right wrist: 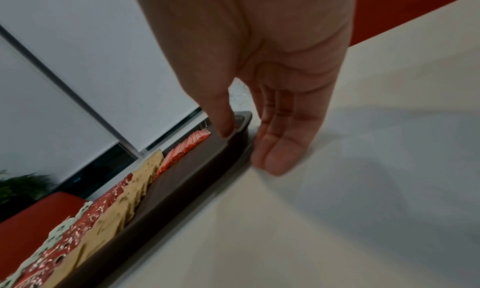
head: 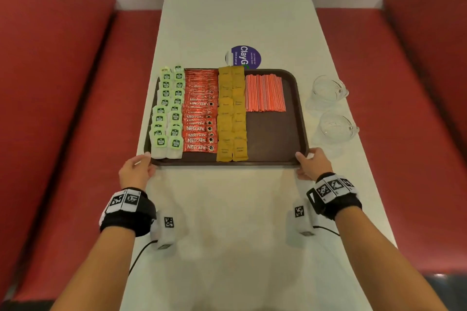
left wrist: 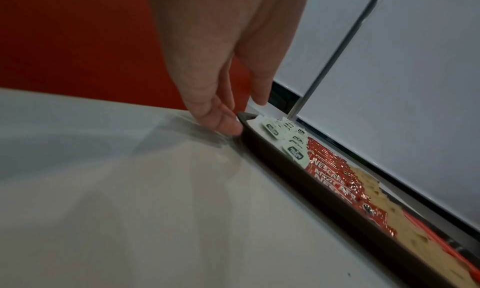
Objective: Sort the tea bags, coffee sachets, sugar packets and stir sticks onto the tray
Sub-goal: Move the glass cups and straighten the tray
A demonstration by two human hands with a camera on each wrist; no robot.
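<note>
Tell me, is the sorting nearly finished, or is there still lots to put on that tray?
It looks essentially done. On the brown tray lie the green tea bags, red Nescafe sachets, tan sugar packets and striped stir sticks, each in its own group. No loose packets show on the table. The left hand and right hand hold the tray's near corners.

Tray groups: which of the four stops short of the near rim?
The stir sticks, the rightmost group. They fill only the far half, leaving bare tray in front; tea bags, coffee sachets and sugar packets run nearly the full depth.
</note>
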